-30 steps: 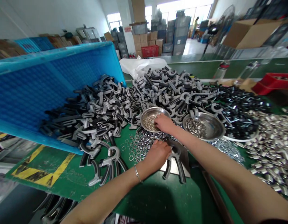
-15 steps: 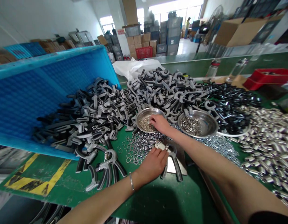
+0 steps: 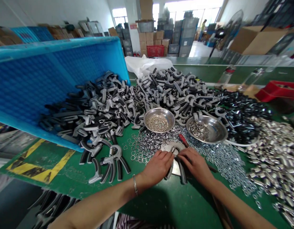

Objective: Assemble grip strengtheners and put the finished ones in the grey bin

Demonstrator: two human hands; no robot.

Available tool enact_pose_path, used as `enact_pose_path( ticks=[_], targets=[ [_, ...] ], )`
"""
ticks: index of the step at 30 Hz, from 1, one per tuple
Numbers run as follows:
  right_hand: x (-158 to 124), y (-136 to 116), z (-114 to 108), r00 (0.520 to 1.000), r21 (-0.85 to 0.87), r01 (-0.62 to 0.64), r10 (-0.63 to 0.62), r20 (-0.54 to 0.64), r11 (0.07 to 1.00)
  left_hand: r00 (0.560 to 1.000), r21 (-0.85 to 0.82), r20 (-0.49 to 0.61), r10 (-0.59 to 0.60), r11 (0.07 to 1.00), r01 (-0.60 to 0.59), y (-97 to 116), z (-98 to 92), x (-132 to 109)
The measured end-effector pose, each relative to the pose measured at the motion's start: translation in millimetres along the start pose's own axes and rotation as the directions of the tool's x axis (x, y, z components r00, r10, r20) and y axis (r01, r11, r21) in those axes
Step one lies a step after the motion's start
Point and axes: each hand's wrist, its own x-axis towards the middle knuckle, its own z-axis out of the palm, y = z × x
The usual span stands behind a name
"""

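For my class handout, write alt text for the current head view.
A person's left hand holds a gray hand grip, touched by the right hand, at a green table. Nearby are two metal bowls of small parts, heaped handles and a blue crate.

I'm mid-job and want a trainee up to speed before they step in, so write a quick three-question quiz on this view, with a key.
1. True or false: grey-and-black parts lie inside the blue crate.

2. Multiple choice: what does the left metal bowl hold?
a) black handles
b) tiny gold-coloured pieces
c) clear bottles

3. Short answer: at which item do the left grip and right grip meet?

Key:
1. True.
2. b.
3. The grey two-handled piece in front of the person.
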Motion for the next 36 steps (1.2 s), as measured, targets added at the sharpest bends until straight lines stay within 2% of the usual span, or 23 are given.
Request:
enact_pose_path(
  ticks=[2,5,8,11,15,17,19,22,24,27,30,36],
  targets=[
    [-0.9,1.5,6.7,0.999,-0.015,0.049,-0.049,0.004,0.999,0.999,-0.047,-0.002,-0.036,0.998,0.036,2.2,-3.2,0.4],
    [2.4,3.9,12.8,0.996,-0.051,0.084,-0.084,0.009,0.995,0.988,-0.177,-0.009,-0.154,0.973,0.150,5.2,-7.2,2.0],
    [2.6,6.4,13.3,0.992,-0.113,0.120,-0.116,0.040,0.986,0.972,-0.293,-0.020,-0.233,0.931,0.217,0.1,-11.1,6.1],
    [0.0,7.2,11.8,0.984,-0.229,0.172,-0.157,0.085,0.958,0.957,-0.313,-0.091,-0.276,0.920,0.236,-19.9,-20.5,16.2],
    [-2.5,6.0,10.7,0.965,-0.364,0.255,-0.209,0.160,0.896,0.943,-0.234,-0.163,-0.291,0.940,0.249,-64.8,-43.4,40.2],
    [-4.1,5.5,10.0,0.950,-0.420,0.304,-0.241,0.198,0.855,0.946,-0.147,-0.116,-0.301,0.948,0.284,-88.7,-53.6,54.5],
    [-7.2,4.8,9.0,0.930,-0.474,0.363,-0.281,0.236,0.802,0.941,-0.037,-0.015,-0.337,0.941,0.336,-110.2,-58.9,68.7],
    [-15.6,2.6,7.4,0.905,-0.561,0.424,-0.315,0.286,0.710,0.907,0.068,0.113,-0.406,0.914,0.401,-134.7,-56.8,88.0],
    [-22.9,0.0,7.0,0.897,-0.617,0.441,-0.312,0.312,0.652,0.882,0.087,0.155,-0.446,0.895,0.437,-144.5,-51.5,98.9],
    [-31.5,-3.9,7.2,0.894,-0.662,0.447,-0.288,0.342,0.601,0.842,0.118,0.205,-0.499,0.867,0.485,-149.3,-44.5,111.0],
    [-32.8,-6.8,7.1,0.902,-0.679,0.429,-0.251,0.350,0.595,0.819,0.133,0.235,-0.524,0.851,0.507,-146.5,-41.0,117.1],
    [-26.2,-7.5,5.3,0.906,-0.662,0.413,-0.206,0.370,0.626,0.824,0.128,0.201,-0.530,0.848,0.514,-143.6,-45.2,115.8]
  ],
)
